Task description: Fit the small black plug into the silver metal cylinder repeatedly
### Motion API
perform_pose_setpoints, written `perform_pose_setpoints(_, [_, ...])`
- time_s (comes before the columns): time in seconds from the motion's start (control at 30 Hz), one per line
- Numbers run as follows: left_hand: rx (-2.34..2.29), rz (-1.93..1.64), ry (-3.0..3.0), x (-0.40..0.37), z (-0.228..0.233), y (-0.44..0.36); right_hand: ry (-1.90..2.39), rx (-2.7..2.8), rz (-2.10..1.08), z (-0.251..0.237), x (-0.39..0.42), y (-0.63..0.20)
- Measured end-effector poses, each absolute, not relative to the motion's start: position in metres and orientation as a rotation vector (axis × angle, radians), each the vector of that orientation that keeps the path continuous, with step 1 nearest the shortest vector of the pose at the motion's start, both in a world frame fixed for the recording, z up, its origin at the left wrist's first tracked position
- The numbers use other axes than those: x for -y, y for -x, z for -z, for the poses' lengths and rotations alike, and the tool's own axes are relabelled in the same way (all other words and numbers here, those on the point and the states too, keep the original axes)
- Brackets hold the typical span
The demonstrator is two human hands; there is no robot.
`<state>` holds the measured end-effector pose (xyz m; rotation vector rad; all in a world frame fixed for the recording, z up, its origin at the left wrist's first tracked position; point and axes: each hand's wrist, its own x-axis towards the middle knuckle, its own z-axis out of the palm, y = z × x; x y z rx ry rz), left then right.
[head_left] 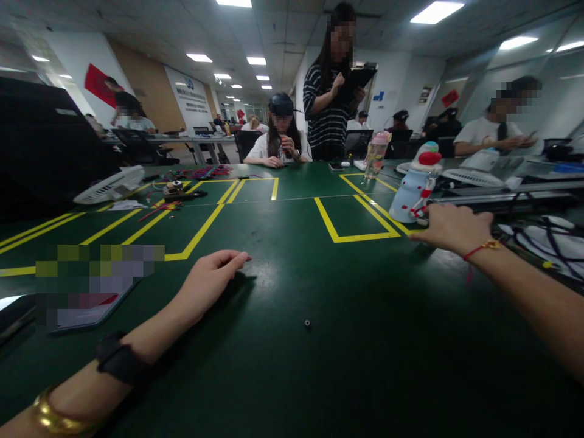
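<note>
My left hand (216,272) rests low over the green table, thumb and fingertips together; whatever may be between them is hidden. To its right, a small metal piece like a nut (307,323) lies by itself on the tabletop. My right hand (456,228) is at the right, palm down, with the thumb stretched out to the left and the other fingers partly hidden behind the hand. Just beyond it stands a light blue bottle (406,193) with a red and white figure on it; I cannot tell whether the fingers touch it.
Yellow tape (365,237) marks boxes on the green table (274,389). A phone (98,310) lies at left. Wires (210,173) and a small device (176,187) sit farther back. A clear bottle (376,158), white fans and black cables (556,237) stand right. People sit and stand beyond.
</note>
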<state>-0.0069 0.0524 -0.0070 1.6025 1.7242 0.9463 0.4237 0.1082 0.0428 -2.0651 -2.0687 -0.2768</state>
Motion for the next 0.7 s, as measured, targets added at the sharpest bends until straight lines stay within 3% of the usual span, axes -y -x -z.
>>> perform_pose_setpoints(0.1, [-1.738,-0.942,-1.622,-0.052,0.007,0.007,1.761,2.303,0.228,-0.033,-0.073,-0.349])
perform_pose_setpoints(0.2, [-1.739,-0.932,-1.646,-0.052,0.007,0.007,1.082,2.644,-0.107,-0.012,-0.031,-0.280])
perform_pose_setpoints(0.3, [-1.742,-0.942,-1.670,-0.051,0.008,0.008,0.901,2.700,-0.265,0.004,-0.006,-0.250])
perform_pose_setpoints(0.47, [-1.729,-0.940,-1.667,-0.050,0.007,0.006,1.144,2.473,-0.290,-0.013,-0.033,-0.285])
perform_pose_setpoints(0.7, [-1.736,-0.958,-1.664,-0.050,0.007,0.005,2.174,2.012,0.484,-0.061,-0.102,-0.410])
